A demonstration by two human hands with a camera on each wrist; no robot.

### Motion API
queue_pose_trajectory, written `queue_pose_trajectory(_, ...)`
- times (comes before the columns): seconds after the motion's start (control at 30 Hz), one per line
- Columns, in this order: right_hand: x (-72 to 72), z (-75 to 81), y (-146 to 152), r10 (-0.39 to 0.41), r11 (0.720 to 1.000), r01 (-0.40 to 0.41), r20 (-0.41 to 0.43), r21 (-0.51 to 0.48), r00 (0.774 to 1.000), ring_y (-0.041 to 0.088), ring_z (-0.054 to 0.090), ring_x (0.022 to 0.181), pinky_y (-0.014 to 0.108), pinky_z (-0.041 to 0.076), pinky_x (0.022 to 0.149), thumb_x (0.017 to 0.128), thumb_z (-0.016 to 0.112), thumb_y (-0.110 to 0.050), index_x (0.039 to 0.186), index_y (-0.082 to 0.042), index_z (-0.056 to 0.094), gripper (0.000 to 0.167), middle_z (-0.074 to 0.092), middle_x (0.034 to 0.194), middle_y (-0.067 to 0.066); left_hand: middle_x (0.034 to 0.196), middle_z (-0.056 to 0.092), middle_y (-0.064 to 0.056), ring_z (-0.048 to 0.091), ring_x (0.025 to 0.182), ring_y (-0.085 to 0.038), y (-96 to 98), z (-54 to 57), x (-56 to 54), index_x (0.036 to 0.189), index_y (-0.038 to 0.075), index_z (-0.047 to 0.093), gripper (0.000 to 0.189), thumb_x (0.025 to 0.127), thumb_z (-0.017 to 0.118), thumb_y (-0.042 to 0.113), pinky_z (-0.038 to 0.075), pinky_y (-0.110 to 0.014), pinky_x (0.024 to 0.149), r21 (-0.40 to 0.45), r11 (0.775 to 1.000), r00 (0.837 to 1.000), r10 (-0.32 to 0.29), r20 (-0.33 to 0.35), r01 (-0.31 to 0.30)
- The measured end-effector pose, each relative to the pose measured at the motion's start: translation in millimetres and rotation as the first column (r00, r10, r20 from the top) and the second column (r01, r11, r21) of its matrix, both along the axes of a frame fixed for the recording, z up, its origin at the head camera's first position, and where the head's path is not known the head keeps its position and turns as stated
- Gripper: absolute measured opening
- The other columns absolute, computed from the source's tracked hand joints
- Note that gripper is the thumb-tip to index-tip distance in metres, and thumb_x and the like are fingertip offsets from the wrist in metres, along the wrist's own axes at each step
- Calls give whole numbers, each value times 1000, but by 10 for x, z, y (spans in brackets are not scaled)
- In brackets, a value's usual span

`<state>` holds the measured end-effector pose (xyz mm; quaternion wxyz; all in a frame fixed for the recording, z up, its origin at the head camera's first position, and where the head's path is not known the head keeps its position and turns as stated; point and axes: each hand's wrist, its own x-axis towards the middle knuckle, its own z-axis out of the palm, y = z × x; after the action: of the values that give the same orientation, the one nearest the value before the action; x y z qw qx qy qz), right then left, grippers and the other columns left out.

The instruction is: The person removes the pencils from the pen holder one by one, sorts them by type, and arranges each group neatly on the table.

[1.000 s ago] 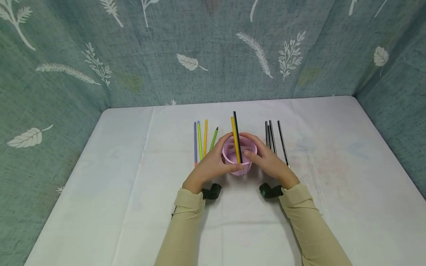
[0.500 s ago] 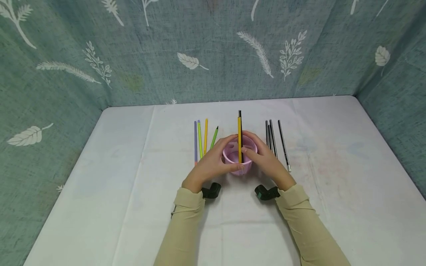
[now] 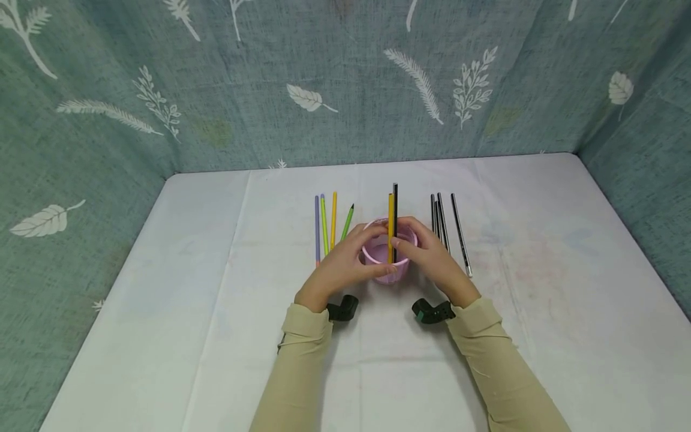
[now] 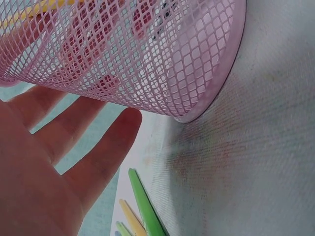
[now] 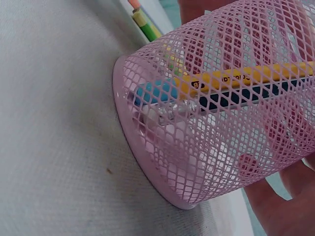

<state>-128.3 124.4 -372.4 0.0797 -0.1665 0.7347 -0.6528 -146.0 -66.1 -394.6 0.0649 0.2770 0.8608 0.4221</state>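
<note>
A pink mesh pencil cup [image 3: 402, 273] is between both hands, over the middle of the white table. My left hand [image 3: 342, 264] holds it from the left, thumb across the front and fingers around the back. My right hand [image 3: 436, 261] grips the other side, its fingers behind the cup and its thumb over the rim by the pencils. Inside stand a yellow pencil [image 3: 391, 222] and a black pencil [image 3: 396, 204], nearly upright. Through the mesh in the right wrist view, the yellow pencil's blue end [image 5: 152, 92] shows near the cup's base [image 5: 147, 162].
Left of the cup lie a purple pencil [image 3: 317, 228], a lime one [image 3: 324, 225], a yellow one [image 3: 333, 219] and a dark-tipped green one [image 3: 348, 223]. Several black pencils [image 3: 442, 222] lie on the right. A patterned curtain [image 3: 345, 90] hangs behind the table [image 3: 162, 300].
The two pencils in the cup have swung from a leftward lean to nearly upright, their tops shifting right. My right hand has moved slightly left, its thumb closer to the pencils.
</note>
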Motion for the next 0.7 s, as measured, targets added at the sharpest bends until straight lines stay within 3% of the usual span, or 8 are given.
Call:
queue_pose_trajectory(0.47,-2,10,4,-56,996,60,-63,73,996,21,37,119,45,25,99,93,46,-14,114,-1,50,25,49,120,10,125,41,12,46,109,-18,13,36,7,121,31,47,61,68,68,54,42,-34,85,18,1000,999,9,36,-10)
queue_pose_trajectory(0.7,36,20,-5,-121,983,133,-98,128,988,20,43,98,38,36,82,93,48,-16,110,-2,54,23,52,111,10,129,37,16,43,113,-17,5,29,14,128,35,41,68,69,68,55,40,-35,88,20,1000,999,-1,48,0)
